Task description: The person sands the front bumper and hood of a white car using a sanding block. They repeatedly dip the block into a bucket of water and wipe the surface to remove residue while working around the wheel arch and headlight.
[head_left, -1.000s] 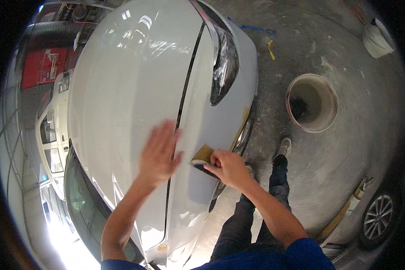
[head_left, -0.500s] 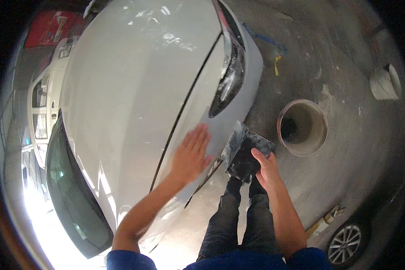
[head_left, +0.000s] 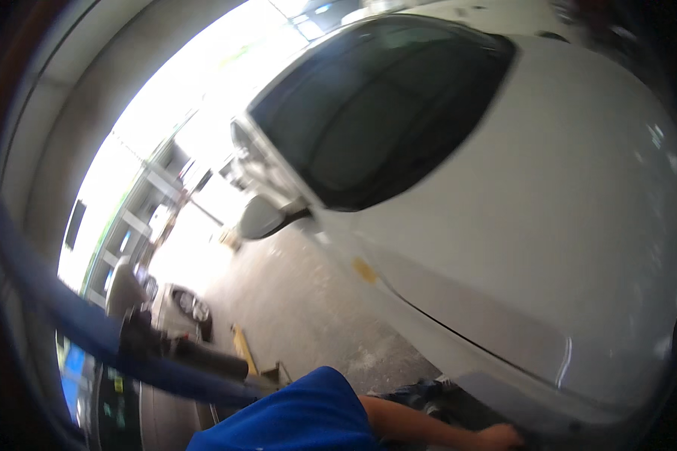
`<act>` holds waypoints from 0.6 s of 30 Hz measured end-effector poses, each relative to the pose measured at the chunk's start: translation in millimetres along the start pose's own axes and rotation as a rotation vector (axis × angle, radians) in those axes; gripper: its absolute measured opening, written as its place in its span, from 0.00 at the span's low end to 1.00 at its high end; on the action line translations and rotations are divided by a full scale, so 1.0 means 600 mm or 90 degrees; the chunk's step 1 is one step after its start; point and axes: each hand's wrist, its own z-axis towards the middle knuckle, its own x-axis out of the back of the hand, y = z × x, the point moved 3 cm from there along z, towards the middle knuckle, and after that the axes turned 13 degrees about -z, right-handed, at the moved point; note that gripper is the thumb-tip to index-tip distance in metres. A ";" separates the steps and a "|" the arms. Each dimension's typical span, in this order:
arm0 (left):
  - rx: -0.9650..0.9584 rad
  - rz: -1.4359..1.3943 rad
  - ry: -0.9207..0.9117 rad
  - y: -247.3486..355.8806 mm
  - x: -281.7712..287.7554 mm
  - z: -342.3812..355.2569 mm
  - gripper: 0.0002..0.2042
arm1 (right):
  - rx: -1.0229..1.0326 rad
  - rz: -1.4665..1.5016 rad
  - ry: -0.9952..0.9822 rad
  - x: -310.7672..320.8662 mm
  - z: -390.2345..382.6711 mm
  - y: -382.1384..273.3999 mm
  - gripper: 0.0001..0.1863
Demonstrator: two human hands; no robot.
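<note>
My left forearm reaches from a blue sleeve (head_left: 293, 417) at the lower edge toward the right. My left hand (head_left: 498, 437) is low in the picture, beside the front side of the white car (head_left: 459, 263). It is blurred and partly cut off by the edge. Its fingers do not show clearly, and I cannot tell whether it touches the bodywork or holds anything. My right hand is out of the picture.
The car's dark windshield (head_left: 384, 113) and side mirror (head_left: 262, 218) are ahead. A blue post or beam (head_left: 75, 316) slants across the left. Behind it are another car (head_left: 180, 308) and a yellow bar (head_left: 242, 349) on the concrete floor (head_left: 308, 301). Bright daylight enters through a wide opening.
The view has swung left along the car. My left hand, earlier flat on the front panel, is now at the lower edge. My right hand and its dark smeared pad have left the picture.
</note>
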 end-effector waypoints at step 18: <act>-0.117 -0.264 0.107 -0.107 -0.058 0.072 0.14 | 0.587 -0.555 -0.069 -0.004 0.006 -0.155 0.20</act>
